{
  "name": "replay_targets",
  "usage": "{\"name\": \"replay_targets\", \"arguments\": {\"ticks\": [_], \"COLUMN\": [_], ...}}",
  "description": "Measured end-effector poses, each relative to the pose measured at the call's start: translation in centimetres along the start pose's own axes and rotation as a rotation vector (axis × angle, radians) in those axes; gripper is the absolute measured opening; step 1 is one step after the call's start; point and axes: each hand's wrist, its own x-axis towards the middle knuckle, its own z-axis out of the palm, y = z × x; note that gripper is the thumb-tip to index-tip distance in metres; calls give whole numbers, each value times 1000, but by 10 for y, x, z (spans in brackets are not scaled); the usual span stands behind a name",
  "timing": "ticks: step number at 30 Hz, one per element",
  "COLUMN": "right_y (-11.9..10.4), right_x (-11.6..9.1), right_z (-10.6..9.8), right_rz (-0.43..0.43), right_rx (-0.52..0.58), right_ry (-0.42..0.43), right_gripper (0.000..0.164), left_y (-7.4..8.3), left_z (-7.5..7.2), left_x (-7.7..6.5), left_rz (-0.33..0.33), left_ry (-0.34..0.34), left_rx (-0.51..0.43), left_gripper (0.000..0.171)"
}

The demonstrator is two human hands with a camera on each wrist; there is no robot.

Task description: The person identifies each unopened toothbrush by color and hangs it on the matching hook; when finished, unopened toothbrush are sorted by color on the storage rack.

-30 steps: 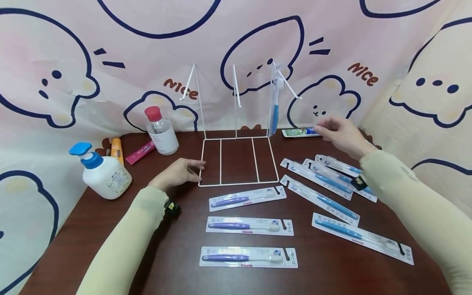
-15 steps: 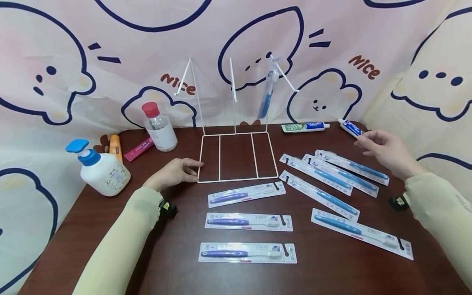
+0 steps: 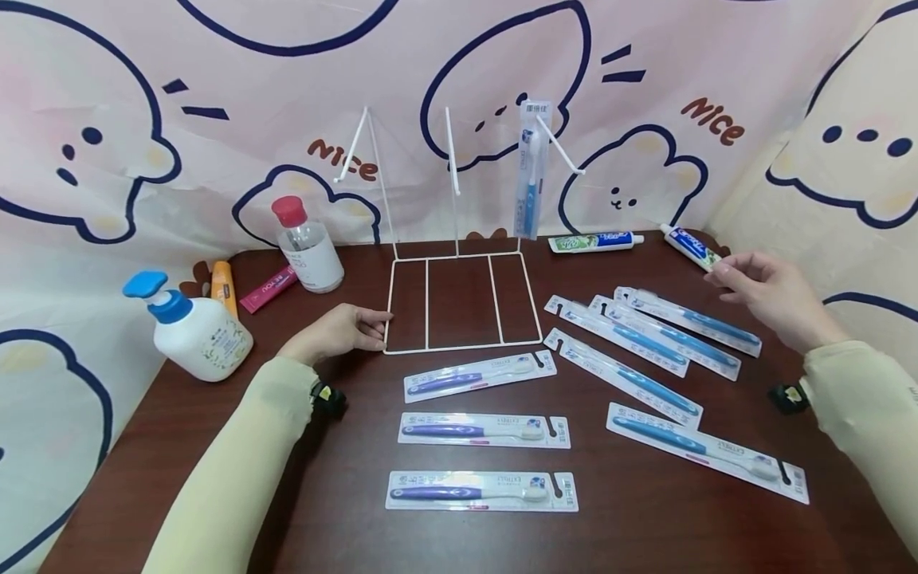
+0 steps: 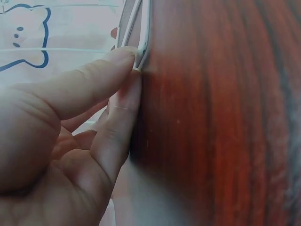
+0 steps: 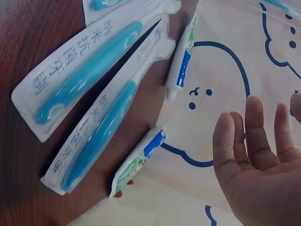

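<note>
A white wire display rack point(image 3: 426, 303) stands on the table, with three hooks at its top. My left hand point(image 3: 337, 333) pinches its front left corner; in the left wrist view the thumb point(image 4: 94, 80) and a finger meet on the white wire. From the right hook hangs a packaged blue toothbrush point(image 3: 531, 179). At the right, my right hand point(image 3: 774, 295) hovers by a toothpaste tube point(image 3: 692, 248). In the right wrist view its fingers point(image 5: 256, 127) are relaxed, with nothing between them and a gap to the tube.
Several packaged blue toothbrushes point(image 3: 624, 375) lie at the right. Three packaged purple toothbrushes point(image 3: 480, 430) lie in front of the rack. Another toothpaste tube point(image 3: 594, 242) lies at the back. A pump bottle point(image 3: 201, 335), red-capped bottle point(image 3: 313, 255), pink tube point(image 3: 268, 288) and orange tube point(image 3: 223, 287) are at the left.
My right hand has moved right and nearer, from the back toothpaste tube to beside the other tube. The hanging toothbrush has swung and turned to face front. My left hand stays on the rack.
</note>
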Motion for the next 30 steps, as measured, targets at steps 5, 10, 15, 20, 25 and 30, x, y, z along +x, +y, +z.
{"name": "replay_targets", "arguments": {"ticks": [5,10,15,20,25,30], "right_y": [5,16,39,56,58,52], "right_x": [1,7,12,27,37,43], "right_z": [0,8,10,15,22,32], "right_rz": [-32,-108,-87,-81,-115,-144], "right_rx": [-130,-298,-406,-500,-541,-554], "right_ry": [21,-48,-163,-256,-263,-253], "right_gripper": [54,52,58,67,65,58], "left_y": [-6,-12,-10,-5,-4,-6], "left_z": [-3,-7,-1,2,3,4], "left_x": [1,0,7,10,11,7], "left_rz": [2,-6,30,49,41,37], "left_ry": [3,-7,-40,-60,-16,56], "left_rx": [14,22,16,3,43,113], "left_gripper": [59,64,66,65,65,65]}}
